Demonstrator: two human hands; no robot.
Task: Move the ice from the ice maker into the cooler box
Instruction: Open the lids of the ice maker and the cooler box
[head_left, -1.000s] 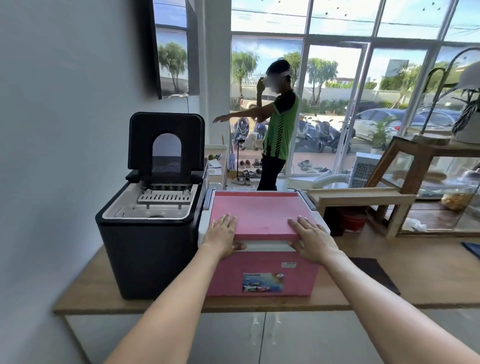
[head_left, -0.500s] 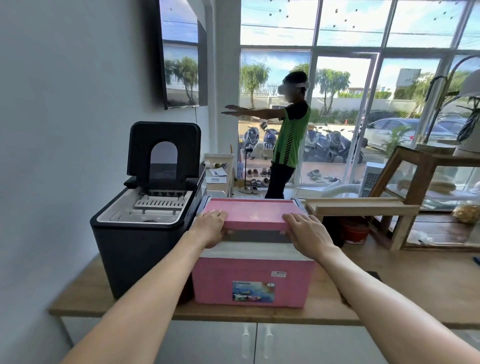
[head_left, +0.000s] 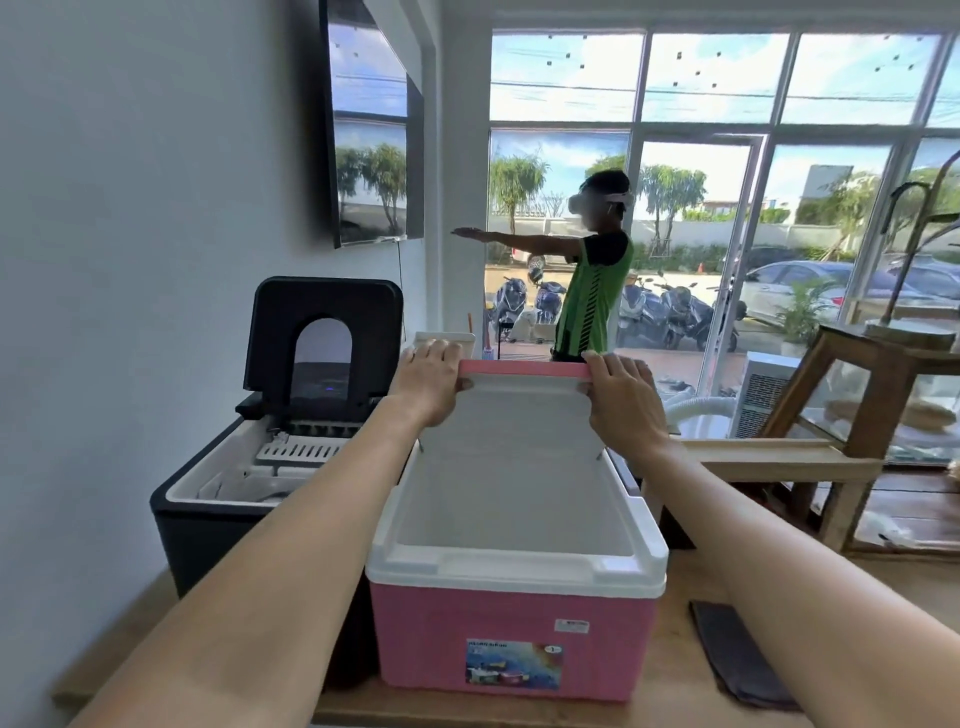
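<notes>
A pink cooler box (head_left: 514, 634) with a white rim stands on the wooden counter (head_left: 675, 654) in front of me. Its lid (head_left: 511, 415) is raised nearly upright, pink edge on top, white underside facing me. My left hand (head_left: 428, 384) grips the lid's upper left corner and my right hand (head_left: 621, 397) grips its upper right corner. The white inside of the box looks bare. To its left sits the black ice maker (head_left: 234, 499), lid up, white inner tray showing; I cannot make out ice in it.
A grey wall runs along the left with a dark screen (head_left: 371, 150) hung on it. A dark flat mat (head_left: 737, 654) lies on the counter right of the cooler. Wooden furniture (head_left: 852, 415) stands at right. A person in a green shirt (head_left: 592, 301) stands by the glass doors.
Both hands have swung the cooler's lid up from flat and closed to nearly upright, exposing the white interior. The person at the back has stretched an arm out to the left.
</notes>
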